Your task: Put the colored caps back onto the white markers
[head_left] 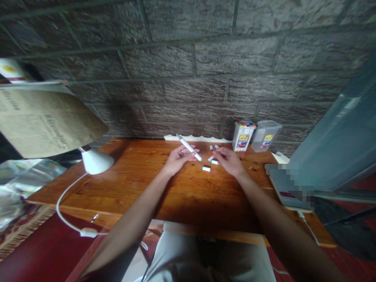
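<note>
Person's L hand (175, 159) has its grip closed around a white marker (188, 147) – held slantwise above the bench (132, 180), grey narrow end up toward the wall, teal end down to the R. R hand (232, 161) is btwn the L hand and the marker boxes, fingers bent low over a few loose caps; can't tell whether its grip is pinching one or just touching. Nearest to it: a green-ended cap (215, 162), right by the fingertips. Another white cap w/ teal end (206, 169) lies on its side on the bench, a bit nearer the person, and two small dark-ended caps (211, 148) sit farther back, twd the wall. Behind, at R, a box of markers (237, 138) w/ multicolored ends showing stands beside a translucent box (257, 138) w/ a similar label. A white wavy-edged strip (202, 138) runs along the bench's back edge, agst the brick wall (176, 90). Far L – a lamp (95, 161) w/ newsprint-pattern shade; far R, a partly pixelated flat device w/ a white cable (309, 227).
</note>
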The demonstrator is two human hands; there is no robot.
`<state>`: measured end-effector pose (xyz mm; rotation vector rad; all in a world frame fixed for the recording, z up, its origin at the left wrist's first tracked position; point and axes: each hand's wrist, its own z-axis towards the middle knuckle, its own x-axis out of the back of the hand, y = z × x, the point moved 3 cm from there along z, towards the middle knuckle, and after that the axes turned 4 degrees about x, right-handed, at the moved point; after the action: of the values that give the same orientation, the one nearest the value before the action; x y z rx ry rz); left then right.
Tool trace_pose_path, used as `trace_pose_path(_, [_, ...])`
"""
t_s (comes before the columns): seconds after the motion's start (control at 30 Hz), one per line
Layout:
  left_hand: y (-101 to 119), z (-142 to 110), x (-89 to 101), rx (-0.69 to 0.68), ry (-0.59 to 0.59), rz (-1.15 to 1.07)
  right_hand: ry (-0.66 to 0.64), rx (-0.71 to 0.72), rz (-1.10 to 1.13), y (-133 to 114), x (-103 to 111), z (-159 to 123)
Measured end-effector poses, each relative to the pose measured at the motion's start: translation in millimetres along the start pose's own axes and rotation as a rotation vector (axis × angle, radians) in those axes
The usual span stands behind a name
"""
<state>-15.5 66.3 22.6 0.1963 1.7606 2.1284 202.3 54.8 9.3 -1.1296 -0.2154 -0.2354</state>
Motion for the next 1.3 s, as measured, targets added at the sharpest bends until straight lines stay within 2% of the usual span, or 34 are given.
trace_pose_path(0.1, [-6, 2, 0.7, -0.001, -0.047, 0.078, 0.033, 0.059, -0.304, 7, 14, 3])
trace_pose_path(0.23, [-15, 4, -1.7, -0.025, -0.130, 0.182, -0.128, 0.063, -0.528, 7, 7, -2])
trace_pose_path(0.33, [-16, 3, -2.2, -0.062, -0.156, 0.267, -0.213, 0.053, -0.620, 4, -1, -5])
trace_pose_path(0.53, [-16, 2, -2.6, -0.088, -0.157, 0.419, -0.230, 0.047, -0.625, 8, 1, -5])
trace_pose_path(0.63, [-19, 1, -5.4, -0.099, -0.200, 0.457, -0.165, 0.121, -0.647, 12, 5, 1])
trace_pose_path(0.77, [-24, 2, -8.3, -0.099, -0.232, 0.437, -0.043, 0.240, -0.821, 20, 9, 17])
trace_pose_path(0.97, [-26, 1, -8.8, -0.120, -0.240, 0.438, -0.277, 0.177, -0.960, 38, 0, 28])
trace_pose_path(1.1, [-26, 1, -7.5, -0.122, -0.222, 0.492, -0.221, 0.156, -0.965, 30, 4, 26])
trace_pose_path(1.3, [-26, 1, -7.5, -0.114, -0.213, 0.540, -0.005, -0.046, -0.954, 26, 33, 16])
